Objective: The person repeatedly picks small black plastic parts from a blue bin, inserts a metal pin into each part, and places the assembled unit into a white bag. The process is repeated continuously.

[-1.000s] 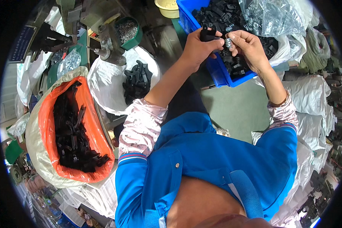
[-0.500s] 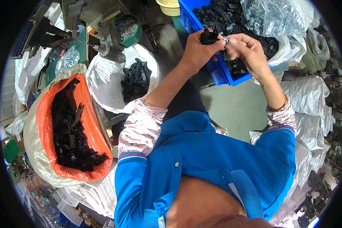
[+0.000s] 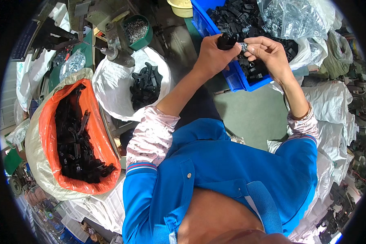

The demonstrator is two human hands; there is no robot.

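Note:
My left hand (image 3: 214, 55) is closed round a black part (image 3: 227, 40), long and narrow, whose upper end stands out past the fingers. A small silver coil spring (image 3: 243, 46) sits between my two hands, beside that part. My right hand (image 3: 271, 57) pinches the spring's right end between thumb and fingertips. Whether the spring's left end is inside the black part is hidden by my left thumb. Both hands are over the near left side of a blue bin (image 3: 234, 80), which holds many small black pieces (image 3: 234, 17).
A clear plastic bag of springs (image 3: 293, 20) lies on the bin's right. To the left are a white-lined container (image 3: 110, 87) and an orange-lined sack (image 3: 46, 134), both with black parts. A machine (image 3: 114, 53) and a green cup (image 3: 144, 39) of small metal pieces stand behind.
My right hand has shifted slightly right, so more of the spring shows between the hands. The black part in my left hand has turned a little.

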